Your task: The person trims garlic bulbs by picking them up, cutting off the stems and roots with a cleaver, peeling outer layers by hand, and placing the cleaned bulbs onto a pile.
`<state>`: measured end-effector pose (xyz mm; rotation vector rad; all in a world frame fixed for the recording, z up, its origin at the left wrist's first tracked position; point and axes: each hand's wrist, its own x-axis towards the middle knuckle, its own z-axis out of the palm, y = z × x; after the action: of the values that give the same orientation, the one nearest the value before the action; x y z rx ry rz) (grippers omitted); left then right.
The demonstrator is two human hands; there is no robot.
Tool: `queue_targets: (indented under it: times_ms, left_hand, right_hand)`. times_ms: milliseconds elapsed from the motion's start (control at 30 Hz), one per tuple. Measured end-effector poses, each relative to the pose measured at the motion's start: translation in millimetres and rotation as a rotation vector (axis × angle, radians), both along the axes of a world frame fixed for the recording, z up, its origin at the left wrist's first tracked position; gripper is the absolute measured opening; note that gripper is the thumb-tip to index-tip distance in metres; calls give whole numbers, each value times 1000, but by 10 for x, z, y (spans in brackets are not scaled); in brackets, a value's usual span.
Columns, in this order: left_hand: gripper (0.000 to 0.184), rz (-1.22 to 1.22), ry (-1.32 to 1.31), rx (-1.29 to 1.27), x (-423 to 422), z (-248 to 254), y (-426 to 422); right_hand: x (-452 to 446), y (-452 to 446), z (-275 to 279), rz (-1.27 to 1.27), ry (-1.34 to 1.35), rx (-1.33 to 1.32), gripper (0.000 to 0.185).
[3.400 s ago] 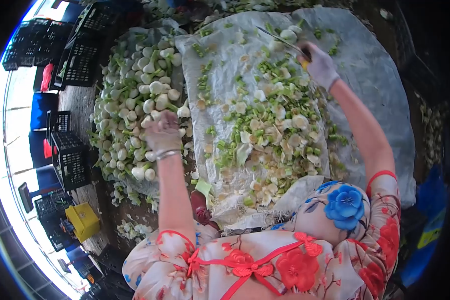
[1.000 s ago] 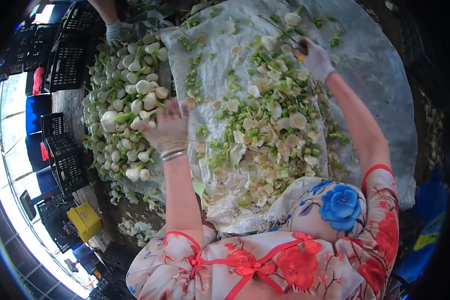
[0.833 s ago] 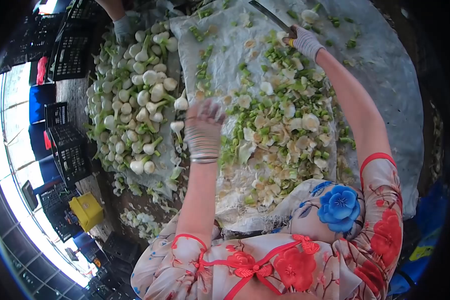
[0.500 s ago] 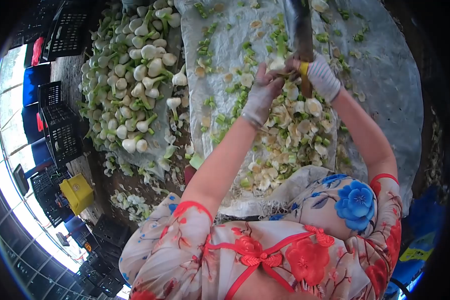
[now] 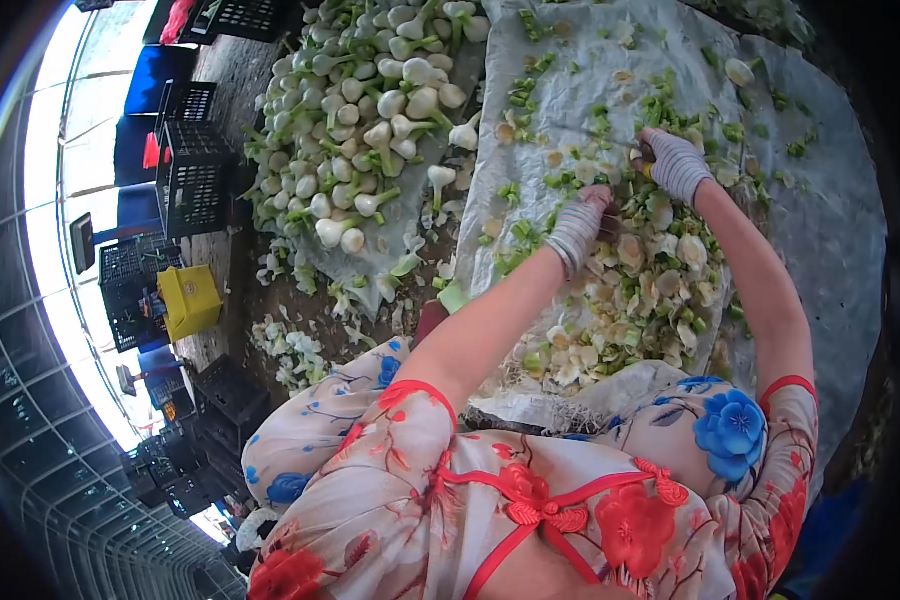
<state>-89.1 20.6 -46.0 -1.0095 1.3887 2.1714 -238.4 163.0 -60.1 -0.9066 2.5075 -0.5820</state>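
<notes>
My left hand, in a pale glove with bare fingertips, hovers over the heap of cut garlic stems and skins. Its fingers are curled together; whatever they hold is hidden. Up and to the right, my right hand wears a striped glove and is closed around a yellow-handled tool, mostly covered by the fingers. The hands are apart. Loose green stem pieces and whitish peelings lie just beyond them on the pale plastic sheet.
A big pile of garlic bulbs with short green stems lies to the left. Black crates and a yellow container stand farther left. More peelings are on the ground near my knee.
My hands have moved apart, the left one lower. The garlic bulb and long dark shape seen at my hands earlier no longer show there. The whole view has shifted, with the pile now farther right.
</notes>
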Motion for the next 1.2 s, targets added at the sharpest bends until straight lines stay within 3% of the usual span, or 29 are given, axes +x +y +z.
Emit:
queue_targets:
  times_ms: [133, 167, 200, 267, 300, 367, 400, 467, 500, 533, 600, 633, 767, 900, 1000, 1067, 1100, 1167, 1200]
  left_hand:
    - [45, -99, 191, -169, 63, 92, -147]
    - [60, -95, 299, -296, 26, 49, -140]
    - [60, -104, 299, -279, 27, 107, -112]
    - [69, -302, 589, -617, -6, 288, -56]
    - [72, -361, 689, -731, -20, 407, -9]
    - [74, -238, 670, -87, 10, 673, 125]
    - [74, -249, 672, -79, 46, 722, 149]
    - [76, -192, 650, 202, 81, 802, 176]
    - [65, -239, 705, 226, 70, 769, 142]
    - [65, -252, 709, 237, 74, 725, 162]
    - [47, -172, 668, 269, 112, 813, 256]
    - [40, -133, 643, 285, 142, 855, 302]
    - [40, -211, 716, 134, 150, 904, 374]
    - [40, -113, 396, 146, 190, 1025, 472]
    - [30, -43, 186, 1089, 171, 812, 396]
    - [36, -659, 823, -598, 256, 782, 404]
    - [47, -674, 769, -522, 220, 732, 410]
    - [48, -584, 660, -369, 276, 755, 461]
    - [49, -494, 556, -218, 291, 796, 509]
  right_hand:
    - [58, 110, 40, -177, -98, -17, 34]
    - [101, 139, 83, -299, -265, -291, 36]
    - [165, 130, 211, -416, -427, -571, 38]
    - [393, 245, 651, -468, -937, -792, 44]
    - [578, 246, 784, -465, -965, -907, 44]
    - [737, 320, 994, -411, -1023, -1009, 41]
    - [789, 387, 1112, -423, -1015, -1013, 41]
    - [896, 550, 1377, -458, -914, -897, 37]
    - [900, 666, 1537, -531, -788, -680, 31]
    - [949, 750, 1498, -545, -777, -681, 31]
    - [1080, 849, 1461, -116, 57, -600, 27]
    - [1160, 902, 1479, -37, 167, -499, 29]
    - [1280, 966, 1503, -38, 244, -322, 29]
    - [1364, 1035, 1432, -36, 189, -288, 30]
    - [1374, 1067, 1332, -69, 184, -329, 30]
    - [1369, 1080, 1244, -90, 191, -345, 31]
    - [1380, 1098, 1182, -107, 169, -358, 29]
    - [1376, 1193, 835, -123, 147, -371, 27]
    - [1310, 1334, 458, -312, 66, -225, 26]
